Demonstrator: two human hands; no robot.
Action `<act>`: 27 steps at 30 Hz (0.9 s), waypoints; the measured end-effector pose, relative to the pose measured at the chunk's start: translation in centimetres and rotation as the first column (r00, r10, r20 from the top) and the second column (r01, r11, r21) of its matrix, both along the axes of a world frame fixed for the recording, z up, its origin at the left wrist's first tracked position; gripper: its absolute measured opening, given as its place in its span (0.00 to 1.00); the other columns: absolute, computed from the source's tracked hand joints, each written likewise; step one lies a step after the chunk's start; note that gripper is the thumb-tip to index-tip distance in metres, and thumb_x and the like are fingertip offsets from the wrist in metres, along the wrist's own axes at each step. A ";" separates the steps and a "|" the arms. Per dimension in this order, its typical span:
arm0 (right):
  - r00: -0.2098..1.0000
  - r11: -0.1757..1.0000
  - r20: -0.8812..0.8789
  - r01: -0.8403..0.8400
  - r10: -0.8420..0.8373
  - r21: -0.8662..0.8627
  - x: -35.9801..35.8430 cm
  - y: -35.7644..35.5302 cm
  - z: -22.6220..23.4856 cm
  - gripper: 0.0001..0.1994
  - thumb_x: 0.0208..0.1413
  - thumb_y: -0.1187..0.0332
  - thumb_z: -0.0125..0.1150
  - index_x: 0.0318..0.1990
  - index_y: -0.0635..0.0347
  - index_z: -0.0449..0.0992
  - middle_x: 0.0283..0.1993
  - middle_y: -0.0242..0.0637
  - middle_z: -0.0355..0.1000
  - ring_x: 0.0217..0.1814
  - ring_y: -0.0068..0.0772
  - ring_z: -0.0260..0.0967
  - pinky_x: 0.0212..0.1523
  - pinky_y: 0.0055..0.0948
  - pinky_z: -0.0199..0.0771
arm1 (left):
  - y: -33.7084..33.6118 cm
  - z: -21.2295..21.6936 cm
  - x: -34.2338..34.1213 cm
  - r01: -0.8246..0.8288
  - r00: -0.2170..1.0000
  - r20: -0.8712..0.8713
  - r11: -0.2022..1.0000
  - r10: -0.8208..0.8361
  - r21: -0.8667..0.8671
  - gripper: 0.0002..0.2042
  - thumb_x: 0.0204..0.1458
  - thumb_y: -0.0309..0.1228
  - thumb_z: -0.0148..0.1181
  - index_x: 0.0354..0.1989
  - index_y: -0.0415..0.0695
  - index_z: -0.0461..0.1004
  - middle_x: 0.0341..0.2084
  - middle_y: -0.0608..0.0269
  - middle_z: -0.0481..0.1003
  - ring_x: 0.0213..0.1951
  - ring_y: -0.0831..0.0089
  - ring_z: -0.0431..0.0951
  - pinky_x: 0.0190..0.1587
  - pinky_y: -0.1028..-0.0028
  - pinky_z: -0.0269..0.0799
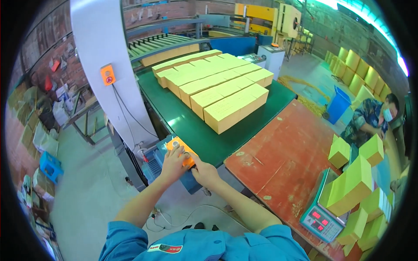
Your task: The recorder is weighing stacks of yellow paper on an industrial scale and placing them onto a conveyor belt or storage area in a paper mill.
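while both hands rest on it, the orange control box (182,150) sits at the near corner of the green conveyor surface (191,126), on top of a blue housing (156,163) just below the belt's edge. the left hand (173,164) lies flat over the box's near left side, fingers loosely spread and curled onto its top face, close to a small round button. the right hand (203,172) comes in from the right and touches the box's lower right edge, its fingers drawn together against the casing; whether they pinch anything cannot be told. the box looks like a rigid casing, light in itself but seemingly fixed to its mount, so it probably takes a press rather than a lift, and its smooth faces are best steadied by the edges. further up the belt lie rows of yellow paper bundles (217,85). to the right stand a red-brown table (283,148), a weighing scale (320,217) and stacked yellow-green bundles (352,185).
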State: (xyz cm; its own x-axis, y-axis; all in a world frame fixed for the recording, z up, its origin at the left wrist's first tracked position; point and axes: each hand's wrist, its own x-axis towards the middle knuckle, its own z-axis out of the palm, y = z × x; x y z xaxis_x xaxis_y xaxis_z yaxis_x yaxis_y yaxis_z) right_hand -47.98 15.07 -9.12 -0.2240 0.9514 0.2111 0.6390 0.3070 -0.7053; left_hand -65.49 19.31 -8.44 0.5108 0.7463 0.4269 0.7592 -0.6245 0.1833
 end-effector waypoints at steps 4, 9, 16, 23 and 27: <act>0.986 0.999 0.165 0.035 -0.033 -0.012 -2.4 2.5 0.1 0.28 0.52 0.70 0.54 0.63 0.52 0.60 0.32 0.48 0.76 0.36 0.52 0.76 0.35 0.49 0.74 | 0.8 -0.3 -1.2 0.025 1.000 0.011 1.000 -0.025 -0.002 0.21 0.39 0.33 0.68 0.44 0.41 0.75 0.56 0.51 0.67 0.62 0.53 0.63 0.62 0.51 0.57; 0.990 0.979 0.098 0.085 -0.104 0.188 -3.4 3.7 -0.9 0.20 0.51 0.70 0.53 0.54 0.55 0.66 0.30 0.46 0.76 0.32 0.49 0.76 0.32 0.46 0.74 | 1.4 -0.4 -1.6 0.027 0.997 0.072 1.000 -0.028 0.009 0.20 0.38 0.30 0.67 0.44 0.40 0.76 0.58 0.48 0.67 0.62 0.51 0.63 0.63 0.51 0.56; 0.974 0.961 0.092 0.184 -0.206 0.205 -4.8 3.6 -0.8 0.16 0.52 0.70 0.53 0.49 0.57 0.68 0.29 0.45 0.76 0.30 0.47 0.76 0.29 0.44 0.74 | 1.9 0.1 -1.8 0.061 0.996 0.066 0.998 -0.063 0.029 0.22 0.36 0.27 0.67 0.44 0.38 0.75 0.57 0.46 0.67 0.62 0.51 0.64 0.62 0.53 0.57; 0.956 0.951 0.077 0.270 -0.283 0.151 -3.7 3.0 -1.6 0.17 0.52 0.67 0.55 0.51 0.55 0.69 0.30 0.47 0.75 0.31 0.49 0.76 0.30 0.45 0.75 | 1.8 -0.4 -0.4 0.142 0.989 0.051 0.990 -0.141 -0.016 0.23 0.36 0.25 0.67 0.46 0.36 0.74 0.57 0.44 0.66 0.61 0.48 0.63 0.62 0.55 0.57; 0.972 0.962 0.039 0.224 -0.232 0.158 -4.7 3.2 -1.6 0.19 0.51 0.67 0.56 0.53 0.54 0.69 0.31 0.48 0.76 0.33 0.50 0.76 0.31 0.47 0.74 | 2.5 -2.0 -2.3 0.125 0.991 0.040 0.992 -0.124 -0.013 0.26 0.38 0.24 0.67 0.51 0.36 0.72 0.59 0.43 0.65 0.62 0.46 0.62 0.63 0.55 0.56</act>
